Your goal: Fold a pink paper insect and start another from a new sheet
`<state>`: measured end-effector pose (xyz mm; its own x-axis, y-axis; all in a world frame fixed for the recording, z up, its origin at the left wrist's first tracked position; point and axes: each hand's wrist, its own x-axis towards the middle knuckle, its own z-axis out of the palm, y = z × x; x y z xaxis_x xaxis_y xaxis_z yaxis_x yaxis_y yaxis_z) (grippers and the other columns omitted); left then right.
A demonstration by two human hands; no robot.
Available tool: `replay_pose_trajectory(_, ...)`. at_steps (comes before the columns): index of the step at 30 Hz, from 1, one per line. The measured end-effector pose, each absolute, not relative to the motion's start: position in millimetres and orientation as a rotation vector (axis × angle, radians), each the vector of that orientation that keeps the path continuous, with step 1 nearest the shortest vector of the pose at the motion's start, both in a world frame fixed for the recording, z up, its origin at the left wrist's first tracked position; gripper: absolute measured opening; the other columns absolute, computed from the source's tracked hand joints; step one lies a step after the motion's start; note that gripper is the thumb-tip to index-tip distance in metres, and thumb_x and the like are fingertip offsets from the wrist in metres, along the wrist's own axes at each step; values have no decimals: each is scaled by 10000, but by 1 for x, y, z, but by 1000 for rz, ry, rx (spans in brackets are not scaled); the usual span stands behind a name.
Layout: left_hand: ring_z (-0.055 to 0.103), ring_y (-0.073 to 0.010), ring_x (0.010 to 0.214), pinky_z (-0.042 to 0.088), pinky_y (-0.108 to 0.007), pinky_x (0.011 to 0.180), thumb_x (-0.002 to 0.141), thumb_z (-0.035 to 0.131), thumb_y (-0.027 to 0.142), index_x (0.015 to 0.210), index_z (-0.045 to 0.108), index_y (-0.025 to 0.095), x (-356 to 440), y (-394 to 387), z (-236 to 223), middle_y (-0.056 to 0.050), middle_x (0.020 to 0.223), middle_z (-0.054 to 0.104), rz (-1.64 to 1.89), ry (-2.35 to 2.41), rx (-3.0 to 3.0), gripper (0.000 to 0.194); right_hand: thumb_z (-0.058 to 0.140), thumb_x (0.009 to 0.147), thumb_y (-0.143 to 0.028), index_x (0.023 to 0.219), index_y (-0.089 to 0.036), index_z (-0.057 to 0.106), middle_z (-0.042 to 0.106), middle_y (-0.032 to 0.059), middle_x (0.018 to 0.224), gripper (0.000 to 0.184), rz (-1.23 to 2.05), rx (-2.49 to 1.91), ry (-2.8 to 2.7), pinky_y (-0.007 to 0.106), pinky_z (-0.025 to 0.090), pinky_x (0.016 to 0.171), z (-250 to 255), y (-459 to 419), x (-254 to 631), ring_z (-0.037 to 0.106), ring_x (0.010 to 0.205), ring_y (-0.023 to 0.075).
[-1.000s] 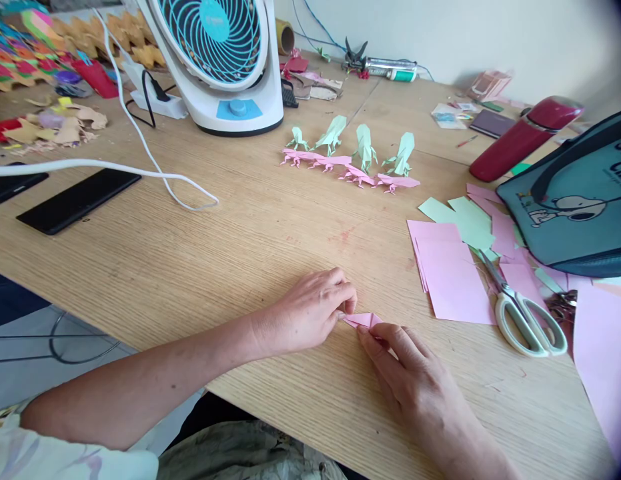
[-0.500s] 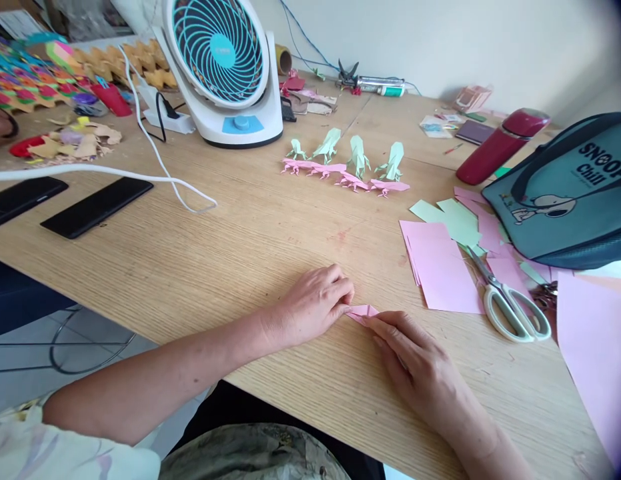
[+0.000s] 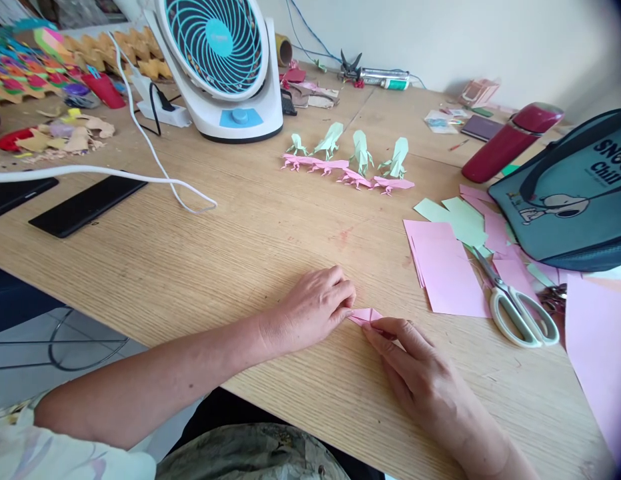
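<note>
A small folded piece of pink paper (image 3: 365,316) lies low over the wooden table (image 3: 200,267), between my two hands. The fingers of my left hand (image 3: 320,303) are curled and pinch its left end. At its right side, the thumb and index finger of my right hand (image 3: 415,363) grip the lower edge. A crease shows across the paper's upper face; its underside is hidden. Beyond my hands stand two rows of folded paper figures, green ones (image 3: 361,153) behind and pink ones (image 3: 354,179) in front.
To the right are pink sheets (image 3: 447,267), green paper pieces (image 3: 465,222), scissors (image 3: 523,313), a red flask (image 3: 510,143) and a teal bag (image 3: 570,193). A fan (image 3: 235,123), a white cable (image 3: 160,160) and a black phone (image 3: 87,203) are at the left.
My right thumb and fingers have shifted slightly along the pink paper's lower edge. My left hand keeps its pinch. The whole view has tilted a little.
</note>
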<state>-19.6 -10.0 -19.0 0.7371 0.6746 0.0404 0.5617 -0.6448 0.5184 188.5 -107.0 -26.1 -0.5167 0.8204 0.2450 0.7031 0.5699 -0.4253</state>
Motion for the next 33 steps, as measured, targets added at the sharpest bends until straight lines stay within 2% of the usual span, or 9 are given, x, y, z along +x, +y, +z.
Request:
replay_pose_trajectory(6,517,-186,848,389,-322,767,920,575,386,844,545,180,-12,-13,-18,-36,924,532,333,999,2488,222,441,945,-39,1379,-186,485,585,135,1161,461,404,-1219,-2360,357,589,863,-24,-106,187,619,1020,225)
replay_pose_trajectory(9,508,-189,828,380,-325,746,922,561,429,842,544,182,-10,-13,-17,-38,922,527,310,1022,2505,260,445,942,-38,1362,-170,500,584,140,1165,444,408,-1215,-2363,356,586,865,-24,-106,186,617,1026,233)
replay_pose_trajectory(15,509,-186,841,367,-322,747,951,500,429,842,547,183,-11,-14,-18,-41,921,530,324,1007,2535,274,436,937,-39,1326,-193,544,617,123,1075,433,374,-1218,-2356,351,601,813,-24,-104,183,634,921,231)
replay_pose_trajectory(23,521,-182,844,381,-325,766,930,545,429,814,551,189,-11,-15,-23,-19,889,523,379,1019,2521,267,429,929,-43,1267,-172,584,625,132,1058,393,322,-1235,-2372,386,586,832,-23,-106,180,623,952,254)
replay_pose_trajectory(25,527,-179,859,391,-322,785,925,562,396,817,558,188,-13,-14,-23,-16,898,527,401,984,2508,234,416,934,-43,1257,-186,586,621,123,1049,392,314,-1236,-2347,378,586,824,-22,-106,179,625,939,241)
replay_pose_trajectory(28,538,-174,925,403,-308,829,907,567,216,871,581,193,-17,-12,-22,-22,958,540,411,918,2482,45,406,937,-43,1239,-197,592,613,115,1053,387,300,-1232,-2323,372,582,818,-22,-106,178,622,941,232)
replay_pose_trajectory(33,556,-177,947,414,-325,867,861,545,104,866,618,200,-20,-8,-18,-16,962,558,336,918,2420,121,416,937,-45,1180,-170,609,604,126,1063,335,272,-1224,-2323,371,561,822,-26,-106,178,608,955,230)
